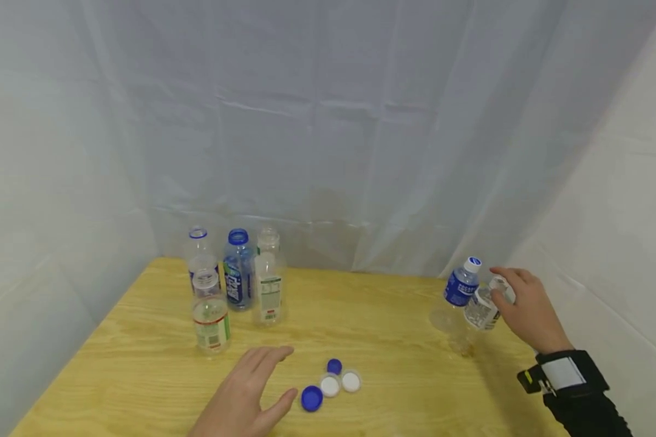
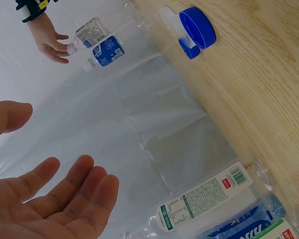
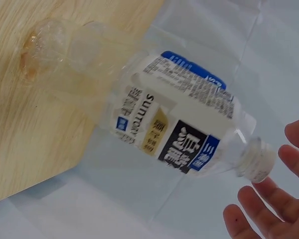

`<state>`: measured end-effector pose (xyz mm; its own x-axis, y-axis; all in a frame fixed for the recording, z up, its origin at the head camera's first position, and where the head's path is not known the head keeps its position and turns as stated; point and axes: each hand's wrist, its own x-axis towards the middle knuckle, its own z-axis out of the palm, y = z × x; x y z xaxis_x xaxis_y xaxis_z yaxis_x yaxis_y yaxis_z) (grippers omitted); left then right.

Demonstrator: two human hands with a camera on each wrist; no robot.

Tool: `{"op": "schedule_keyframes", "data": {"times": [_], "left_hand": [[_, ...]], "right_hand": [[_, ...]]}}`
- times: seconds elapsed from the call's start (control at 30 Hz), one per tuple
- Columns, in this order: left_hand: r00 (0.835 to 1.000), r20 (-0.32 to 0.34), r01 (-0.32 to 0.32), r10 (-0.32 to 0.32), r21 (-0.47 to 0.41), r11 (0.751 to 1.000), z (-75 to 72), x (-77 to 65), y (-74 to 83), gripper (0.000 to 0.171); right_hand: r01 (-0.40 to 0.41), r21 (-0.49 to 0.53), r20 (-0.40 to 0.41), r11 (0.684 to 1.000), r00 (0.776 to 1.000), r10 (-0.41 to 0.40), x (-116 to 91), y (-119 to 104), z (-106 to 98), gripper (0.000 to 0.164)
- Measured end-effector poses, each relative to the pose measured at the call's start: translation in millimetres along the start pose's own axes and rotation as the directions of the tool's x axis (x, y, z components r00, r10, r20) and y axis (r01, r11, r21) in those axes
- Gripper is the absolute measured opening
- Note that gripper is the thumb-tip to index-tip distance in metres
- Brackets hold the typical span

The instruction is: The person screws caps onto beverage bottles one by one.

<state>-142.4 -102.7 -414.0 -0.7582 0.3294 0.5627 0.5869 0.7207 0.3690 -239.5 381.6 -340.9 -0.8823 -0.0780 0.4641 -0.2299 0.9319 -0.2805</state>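
At the right of the table, my right hand (image 1: 531, 311) is at the white cap (image 3: 259, 162) of a clear Suntory oolong tea bottle (image 3: 164, 124). Its fingers are spread around the cap, with a gap by the thumb in the right wrist view. The bottle stands upright with a white label. Just left of it is a capped clear bottle with a blue label (image 1: 460, 289). My left hand (image 1: 240, 394) hovers over the front of the table, fingers parted and holding nothing. Beside it lie loose caps: a large blue cap (image 1: 311, 398), a small blue cap (image 1: 334, 366) and two white caps (image 1: 351, 381).
Several uncapped bottles stand together at the left back, among them a blue bottle (image 1: 238, 273), a clear bottle with a white-green label (image 1: 269, 291) and a shorter clear bottle (image 1: 211, 321). White sheeting (image 1: 328, 152) hangs behind and beside the wooden table (image 1: 361, 315).
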Motion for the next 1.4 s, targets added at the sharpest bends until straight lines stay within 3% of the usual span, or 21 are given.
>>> {"op": "schedule_keyframes", "data": {"times": [0.33,0.67,0.93,1.13,1.4], "left_hand": [[0.999,0.026,0.038,-0.037,-0.011,0.999,-0.9,-0.8,1.1,0.054],[0.997,0.044,0.064,-0.063,-0.003,0.998,-3.0,1.6,4.1,0.051],[0.993,0.084,0.085,-0.083,-0.024,0.996,-2.6,3.4,5.8,0.051],[0.993,0.083,0.081,-0.079,-0.025,0.996,-2.6,2.1,5.6,0.051],[0.994,0.066,0.087,-0.085,-0.02,0.996,-3.5,0.4,2.5,0.051]], "right_hand": [[0.163,0.034,-0.097,0.986,0.982,-0.159,-5.5,-45.2,2.4,0.04],[0.284,0.051,-0.037,0.957,0.959,-0.282,-15.4,-82.1,13.3,0.044],[0.282,0.099,0.028,0.954,0.958,-0.286,-27.6,-103.6,28.7,0.041],[0.277,0.107,0.073,0.955,0.956,-0.285,-38.1,-116.5,37.2,0.042],[0.33,0.128,0.077,0.935,0.937,-0.341,-50.0,-129.9,50.7,0.046]]}}
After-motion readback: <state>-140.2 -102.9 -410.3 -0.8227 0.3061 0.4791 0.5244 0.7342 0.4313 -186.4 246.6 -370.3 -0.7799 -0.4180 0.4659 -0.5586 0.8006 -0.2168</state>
